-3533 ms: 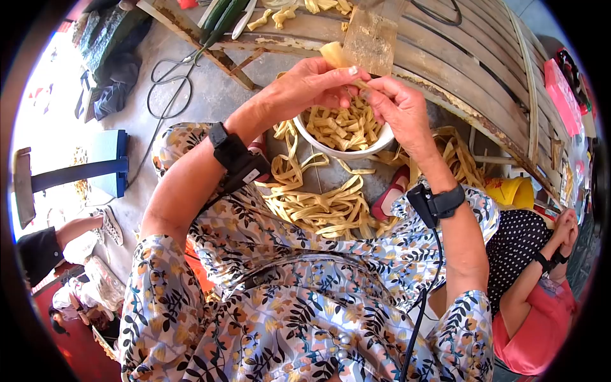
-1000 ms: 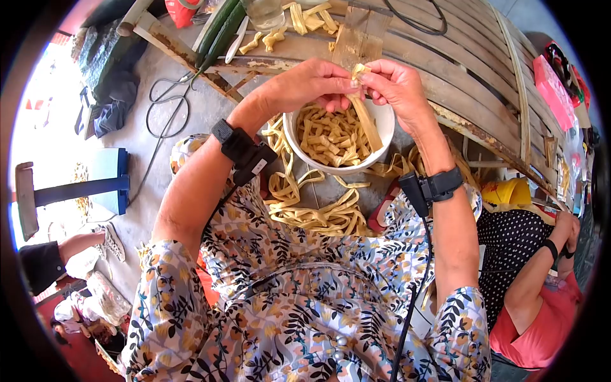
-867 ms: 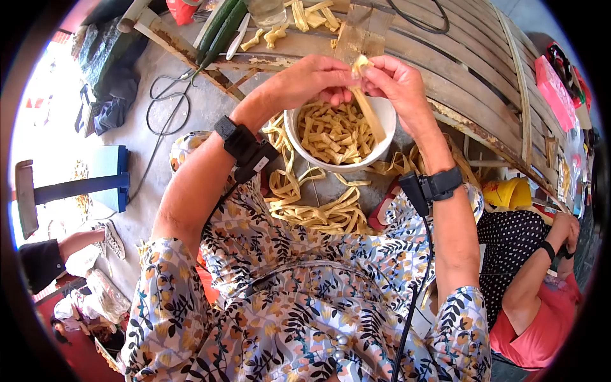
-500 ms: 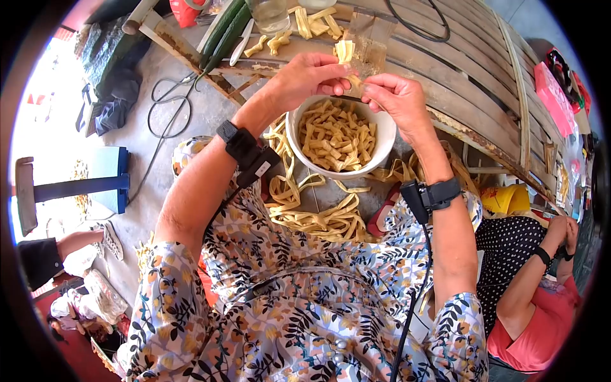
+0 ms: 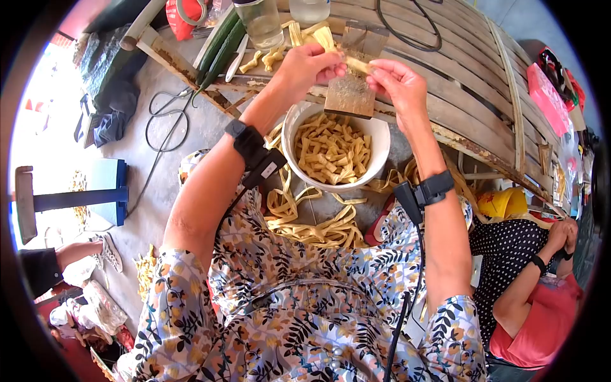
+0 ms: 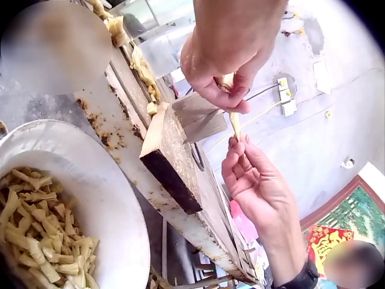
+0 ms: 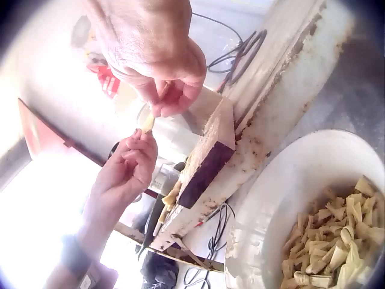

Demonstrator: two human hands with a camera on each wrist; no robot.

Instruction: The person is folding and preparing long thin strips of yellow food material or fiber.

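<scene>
A pale yellow strip (image 5: 358,65) is stretched between the two hands above a small wooden board (image 5: 350,95). My left hand (image 5: 307,67) pinches it near a folded, fanned-out end (image 5: 323,38). The other end is pinched between thumb and fingers of my right hand (image 5: 399,86). In the left wrist view the strip (image 6: 235,123) runs between both sets of fingertips. Below the board, a white bucket (image 5: 380,137) holds many short knotted yellow pieces (image 5: 331,149); the right wrist view shows these pieces (image 7: 328,241) too.
On the slatted bench (image 5: 458,95) lie cucumbers (image 5: 219,51), a white-handled tool (image 5: 237,58), glass jars (image 5: 261,25), more yellow pieces and a black cable (image 5: 420,48). Long yellow strips (image 5: 324,230) lie on the floor under the bucket. Another person (image 5: 541,312) sits at the right.
Both hands have risen away from the bucket to over the board. The long tail that hung over the bucket now shows as a short stretch between the hands, with a fanned end above the left.
</scene>
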